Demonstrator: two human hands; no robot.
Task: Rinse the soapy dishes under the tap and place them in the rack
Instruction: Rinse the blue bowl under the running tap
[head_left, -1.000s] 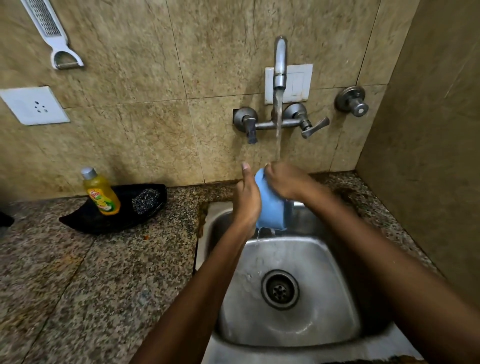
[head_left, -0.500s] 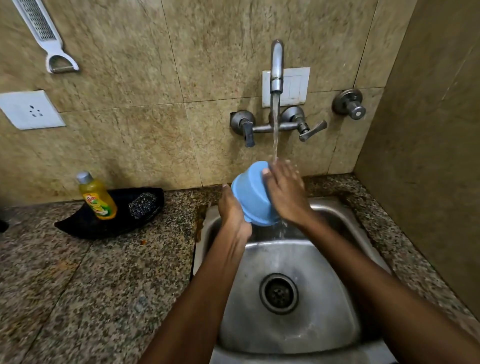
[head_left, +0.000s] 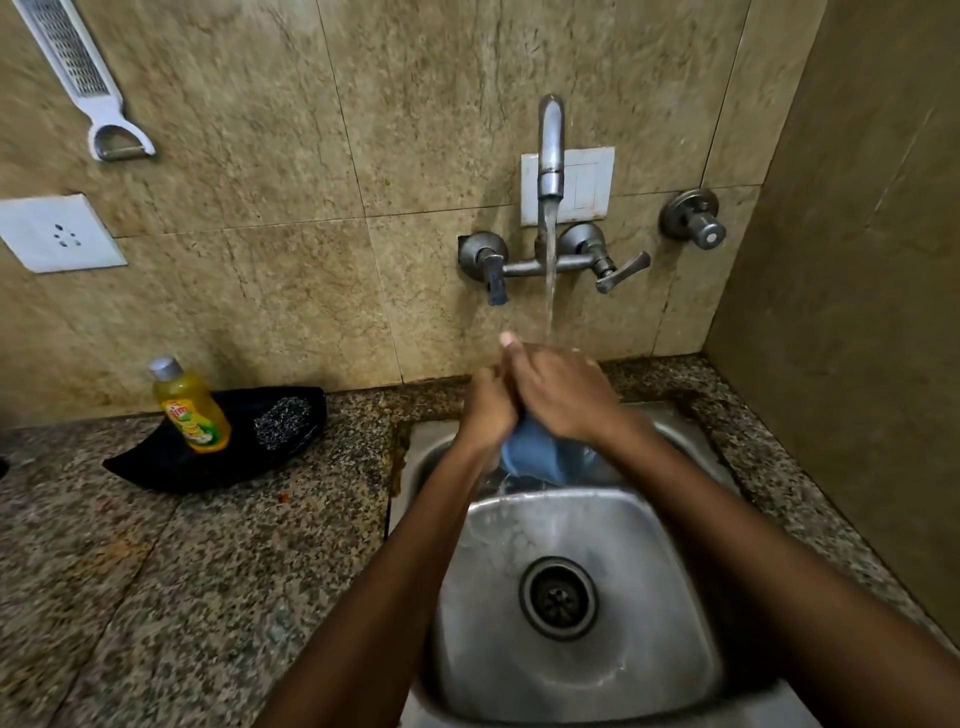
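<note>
Blue plastic cup (head_left: 530, 457), light and slippery wet; my left hand (head_left: 485, 410) and right hand (head_left: 563, 395) both clasp its sides at frame centre.

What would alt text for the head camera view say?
Two hands, left hand and right hand, hold a blue cup under the running tap above a steel sink. A yellow soap bottle stands on the granite counter to the left.

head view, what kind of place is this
Most likely a home kitchen's washing-up corner: a steel sink set in a speckled granite counter, a wall tap running, a yellow dish soap bottle with a steel scrubber, and both hands holding a blue cup under the water.
</note>
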